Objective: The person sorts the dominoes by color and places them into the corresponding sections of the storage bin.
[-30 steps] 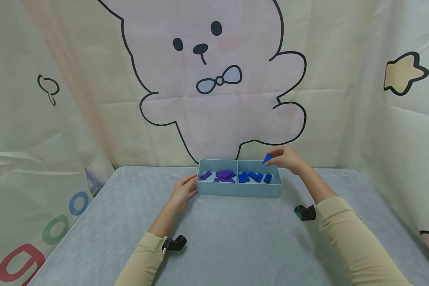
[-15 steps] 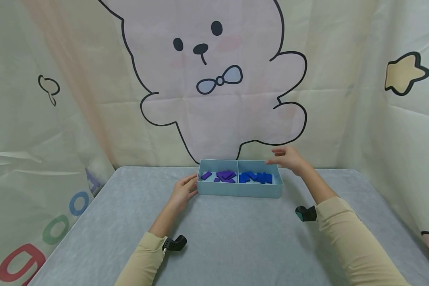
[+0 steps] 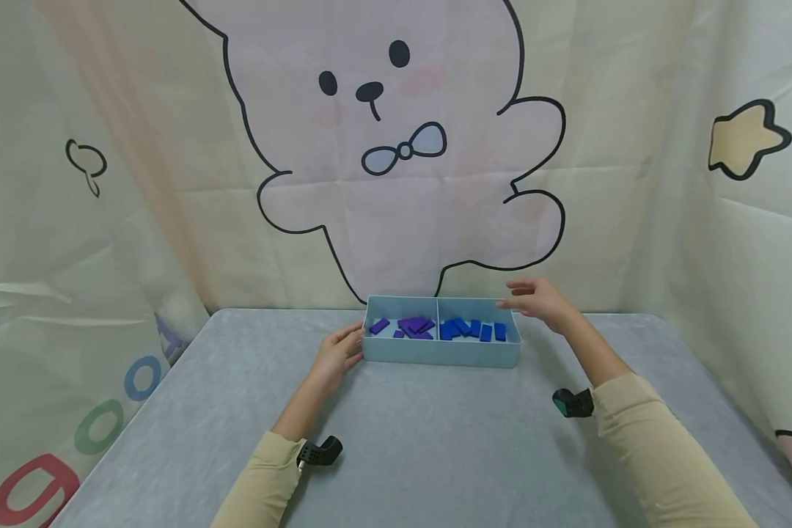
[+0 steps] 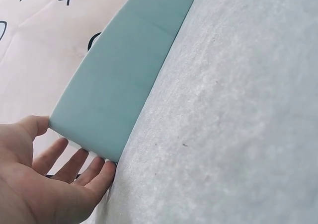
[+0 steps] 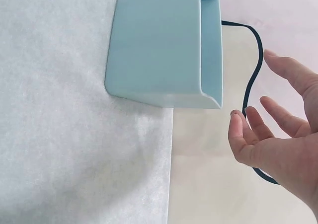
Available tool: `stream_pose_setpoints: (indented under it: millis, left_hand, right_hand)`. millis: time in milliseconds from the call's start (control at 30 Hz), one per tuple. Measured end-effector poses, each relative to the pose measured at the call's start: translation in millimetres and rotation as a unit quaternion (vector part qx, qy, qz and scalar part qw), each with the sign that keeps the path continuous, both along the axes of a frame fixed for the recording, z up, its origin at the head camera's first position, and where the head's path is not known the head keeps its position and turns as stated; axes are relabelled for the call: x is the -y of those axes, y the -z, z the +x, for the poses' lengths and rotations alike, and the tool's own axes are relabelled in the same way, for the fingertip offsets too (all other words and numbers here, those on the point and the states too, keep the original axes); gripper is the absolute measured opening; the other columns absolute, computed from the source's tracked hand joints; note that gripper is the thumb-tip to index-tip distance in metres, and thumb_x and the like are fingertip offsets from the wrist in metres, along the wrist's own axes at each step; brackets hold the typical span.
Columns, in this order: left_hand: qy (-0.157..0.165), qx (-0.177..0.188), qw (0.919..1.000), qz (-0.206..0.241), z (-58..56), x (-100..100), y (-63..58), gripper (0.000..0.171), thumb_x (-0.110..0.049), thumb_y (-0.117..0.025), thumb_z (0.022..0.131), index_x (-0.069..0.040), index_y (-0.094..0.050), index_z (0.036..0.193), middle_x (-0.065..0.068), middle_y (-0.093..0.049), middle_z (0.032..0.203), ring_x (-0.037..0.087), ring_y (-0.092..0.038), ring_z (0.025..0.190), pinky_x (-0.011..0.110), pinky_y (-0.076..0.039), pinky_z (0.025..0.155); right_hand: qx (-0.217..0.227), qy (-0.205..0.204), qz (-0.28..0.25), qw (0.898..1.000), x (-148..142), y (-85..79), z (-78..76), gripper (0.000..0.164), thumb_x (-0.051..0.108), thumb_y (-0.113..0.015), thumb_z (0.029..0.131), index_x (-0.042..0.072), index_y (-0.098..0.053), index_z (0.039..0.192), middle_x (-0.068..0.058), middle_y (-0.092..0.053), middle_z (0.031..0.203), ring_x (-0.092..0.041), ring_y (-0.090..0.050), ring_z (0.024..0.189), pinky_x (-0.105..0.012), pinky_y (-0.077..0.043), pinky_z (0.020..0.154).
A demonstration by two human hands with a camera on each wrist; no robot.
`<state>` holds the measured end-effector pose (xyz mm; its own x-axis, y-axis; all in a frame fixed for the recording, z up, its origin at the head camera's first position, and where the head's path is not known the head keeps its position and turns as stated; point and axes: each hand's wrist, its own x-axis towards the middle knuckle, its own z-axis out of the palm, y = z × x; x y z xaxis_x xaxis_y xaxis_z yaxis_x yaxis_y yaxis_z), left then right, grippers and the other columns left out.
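A light-blue box (image 3: 442, 354) with one divider stands near the table's far edge. Several flat purple blocks (image 3: 417, 325) lie in its left compartment, and several flat blue blocks (image 3: 460, 327) in the right one. My left hand (image 3: 334, 357) touches the box's left end; in the left wrist view, its thumb meets the rim corner and the fingertips rest along the end wall. Holding nothing, my right hand (image 3: 543, 302) hovers over the box's right end. In the right wrist view its thumb and fingers are spread apart, off the box wall; the blocks are hidden there.
A grey cloth covers the table (image 3: 435, 440). Behind the box hangs a curtain (image 3: 607, 220) printed with a bear, close to the far edge. A black wrist camera (image 3: 573, 403) sits at the right cuff, another wrist camera (image 3: 320, 451) at the left.
My right hand has let go of a blue block, which dropped into the right compartment. The hand has shifted slightly right and down. Some blue blocks lie differently. My left hand stays at the box.
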<state>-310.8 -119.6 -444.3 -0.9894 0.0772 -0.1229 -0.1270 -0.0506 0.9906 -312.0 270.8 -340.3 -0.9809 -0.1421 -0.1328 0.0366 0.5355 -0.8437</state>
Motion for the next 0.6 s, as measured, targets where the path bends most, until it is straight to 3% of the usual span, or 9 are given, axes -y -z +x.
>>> stream_pose_setpoints:
  millis: [267,600]
  left_hand:
    - [0.008,-0.002,1.0,-0.003,-2.1,1,1.5,0.05,-0.022,-0.058,0.11,0.003,-0.051,0.153,0.025,-0.044,0.162,0.045,-0.048,0.146,0.054,-0.044,0.117]
    - [0.01,-0.005,0.9998,-0.018,-5.8,6,2.3,0.049,-0.023,-0.057,0.11,0.003,-0.054,0.151,0.026,-0.048,0.159,0.044,-0.053,0.142,0.054,-0.047,0.115]
  right_hand:
    - [-0.016,0.003,0.005,1.0,-8,5.5,3.4,0.07,0.019,-0.065,0.106,-0.013,-0.031,0.158,-0.039,-0.032,0.162,-0.052,-0.039,0.148,-0.06,-0.04,0.119]
    - [-0.014,0.015,0.007,1.0,-15,12.1,9.1,0.061,0.022,-0.053,0.111,-0.015,-0.034,0.156,-0.038,-0.037,0.159,-0.052,-0.043,0.145,-0.061,-0.041,0.117]
